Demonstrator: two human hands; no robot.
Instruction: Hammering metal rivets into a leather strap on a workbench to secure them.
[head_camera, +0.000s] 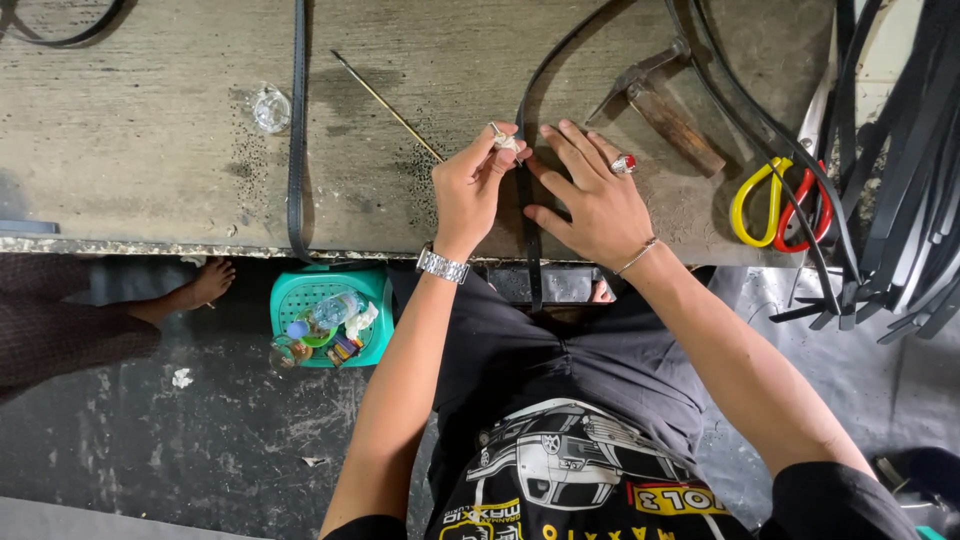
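Strap work at the front edge of the workbench (150, 150). Black strap (530, 235) laid lengthwise toward the body, draped over the bench edge and down toward the lap; apparently so placed to keep the worked section flat and within easy reach. Left hand (470, 190): thumb and forefinger pinched tight on a small whitish wad (506, 143), set against the strap where it runs between the hands; remaining fingers curled under. Right hand (595, 200): palm down, fingers spread wide, grasping nothing, resting flat on the bench just beside the strap with the thumb touching it; seemingly pins the strap against sliding while the wad bears on it. Hammer (660, 100) and scissors with yellow and red handles (775, 200) parked right of the working hand, near but clear of it. Thin stick (385, 105) just left of the left hand, second strap (297, 130) and small clear jar (270, 108) farther left. Bundle of black straps (900, 200) stacked at far right, well apart. Teal basket (330, 315) of small bottles below the bench edge; another person's bare foot (205, 285) beside it.
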